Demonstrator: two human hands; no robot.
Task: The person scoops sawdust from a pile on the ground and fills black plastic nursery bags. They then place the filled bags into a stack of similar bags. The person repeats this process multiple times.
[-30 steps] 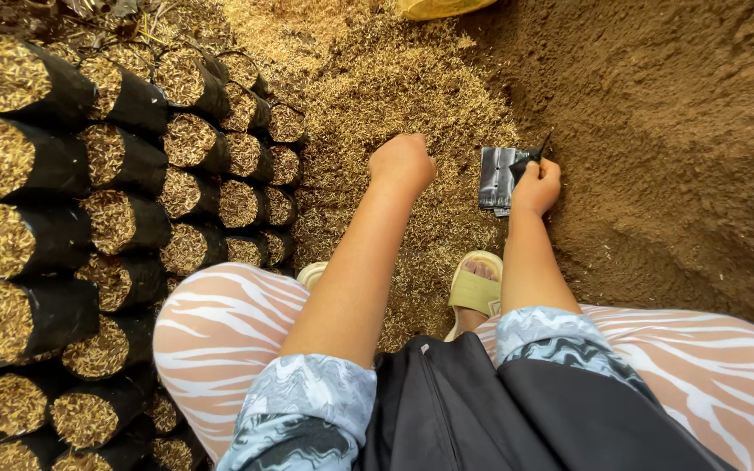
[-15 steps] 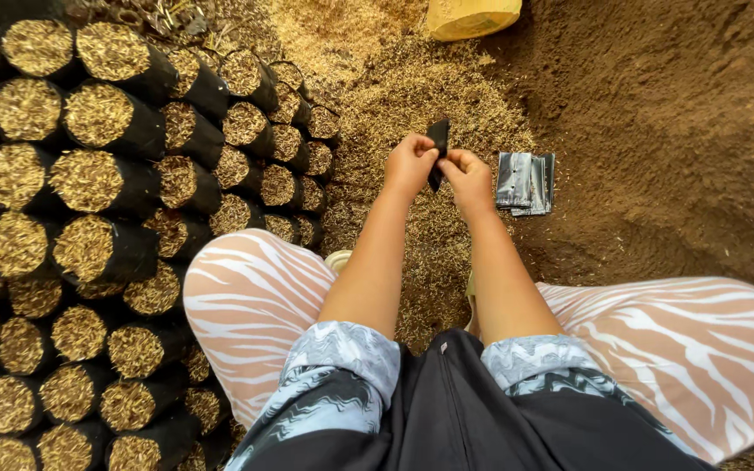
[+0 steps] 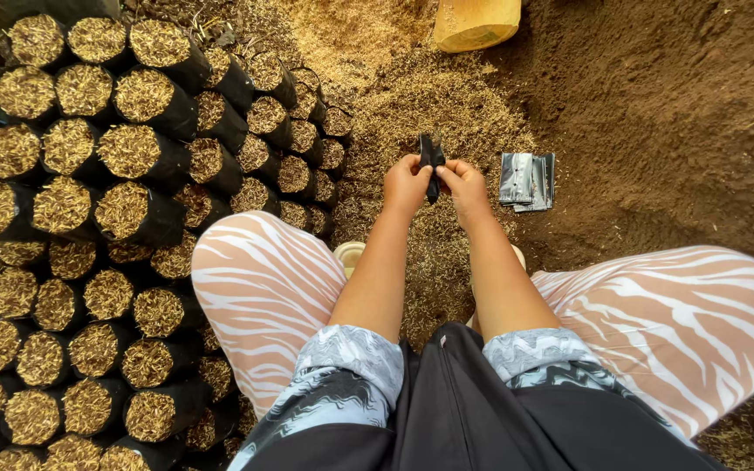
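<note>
My left hand point(image 3: 406, 185) and my right hand point(image 3: 463, 187) meet in front of me, both pinching one small flat black plastic bag point(image 3: 431, 160) that stands up between the fingers. The bag looks empty and folded. Just right of my right hand, a small stack of flat black bags point(image 3: 527, 180) lies on the ground. Under my hands spreads a layer of pale husk point(image 3: 429, 96).
Many filled black nursery bags point(image 3: 141, 148), topped with husk, stand packed in rows on the left. Dark brown soil point(image 3: 674, 113) covers the right side. A yellow container point(image 3: 476, 22) sits at the top. My knees in striped trousers point(image 3: 255, 279) flank my arms.
One second ago my right hand was at the bag stack and my left rested on the husk. Now both hands have come together, holding a single bag.
</note>
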